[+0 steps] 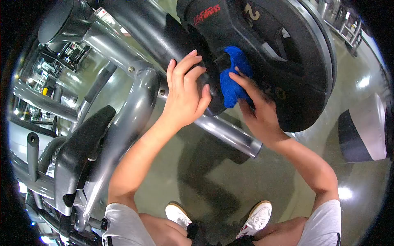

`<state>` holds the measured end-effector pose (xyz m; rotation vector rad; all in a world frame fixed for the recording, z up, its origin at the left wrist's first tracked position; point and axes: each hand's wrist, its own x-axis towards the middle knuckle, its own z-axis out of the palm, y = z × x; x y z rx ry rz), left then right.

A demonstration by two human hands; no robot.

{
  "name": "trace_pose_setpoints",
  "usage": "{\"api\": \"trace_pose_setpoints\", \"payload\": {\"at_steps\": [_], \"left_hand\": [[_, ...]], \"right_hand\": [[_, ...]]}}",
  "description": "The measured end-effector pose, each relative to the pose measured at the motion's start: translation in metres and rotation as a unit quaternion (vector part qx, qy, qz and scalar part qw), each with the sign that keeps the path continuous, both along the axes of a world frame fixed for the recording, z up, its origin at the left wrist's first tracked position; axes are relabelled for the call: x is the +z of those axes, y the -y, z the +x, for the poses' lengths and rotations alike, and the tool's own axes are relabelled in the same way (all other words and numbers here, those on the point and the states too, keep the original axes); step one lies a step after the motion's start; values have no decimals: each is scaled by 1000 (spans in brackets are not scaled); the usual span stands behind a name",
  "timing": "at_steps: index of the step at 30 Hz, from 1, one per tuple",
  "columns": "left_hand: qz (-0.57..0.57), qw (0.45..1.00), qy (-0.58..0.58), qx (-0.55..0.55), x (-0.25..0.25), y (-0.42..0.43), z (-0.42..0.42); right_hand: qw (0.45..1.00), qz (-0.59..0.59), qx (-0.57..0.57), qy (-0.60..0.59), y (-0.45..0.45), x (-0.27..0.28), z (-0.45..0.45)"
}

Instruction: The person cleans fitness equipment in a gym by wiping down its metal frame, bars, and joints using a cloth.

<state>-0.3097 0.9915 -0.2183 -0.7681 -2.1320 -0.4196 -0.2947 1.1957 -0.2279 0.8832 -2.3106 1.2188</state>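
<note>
My left hand (186,88) rests with its fingers spread on a thick black padded roller or arm (160,37) of a gym machine. In my right hand (258,104) is a bunched blue cloth (236,76), pinched between thumb and fingers. The cloth touches the inner face of a large black weight plate (295,78) with red "Life Fitness" lettering and gold numerals. Part of the right fingers is hidden behind the cloth and in the plate's shadow.
Grey steel tubes (141,102) of the machine frame run down the left. A bare metal peg (236,137) sticks out below the plate. At far right stands a grey and black block (365,129). White shoes (257,217) stand on the shiny floor.
</note>
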Motion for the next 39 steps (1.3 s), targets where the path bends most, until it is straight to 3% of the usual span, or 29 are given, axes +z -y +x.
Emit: {"api": "trace_pose_setpoints", "payload": {"at_steps": [4, 6, 8, 10, 13, 15, 17, 19, 22, 23, 26, 33, 34, 37, 39], "left_hand": [[-1, 1000, 1, 4, 1, -1, 1], [-13, 1000, 12, -1, 0, 0, 0], [-16, 1000, 25, 6, 1, 0, 5], [-21, 999, 33, 9, 4, -1, 7], [-36, 998, 50, 18, 6, -2, 9], [-33, 998, 52, 10, 6, -2, 9], [-28, 999, 35, 12, 5, -3, 4], [-22, 999, 22, 13, 5, -4, 3], [13, 1000, 27, 2, 5, -5, 3], [7, 1000, 25, 3, 4, -4, 2], [-4, 1000, 26, -5, 3, -2, 1], [6, 1000, 20, -8, 3, -2, 1], [7, 1000, 20, -8, 3, -3, 1], [8, 1000, 18, -7, 2, -3, 1], [-15, 1000, 14, -2, 2, -2, 0]], "right_hand": [[999, -34, -31, 17, -9, -25, 7], [991, -48, -44, 117, -12, -31, 8], [983, -55, -66, 164, -22, -79, 0], [972, -64, -91, 206, -25, -91, -3], [963, -47, -64, 258, -25, -64, 4], [952, -134, -94, 260, -14, -29, 12], [960, -264, -30, 85, 3, 21, 11], [975, -193, -38, -101, 9, 40, -3], [963, 14, -91, -252, 14, 56, -28], [964, 14, -92, -250, 18, 52, -36], [942, 216, -147, -209, 34, 43, -51], [937, 235, -135, -219, 18, 25, -23], [952, 247, -134, -125, 14, 24, -12], [966, 229, -112, -48, 0, 1, 8], [958, 247, -127, -70, -10, -12, 7]]}}
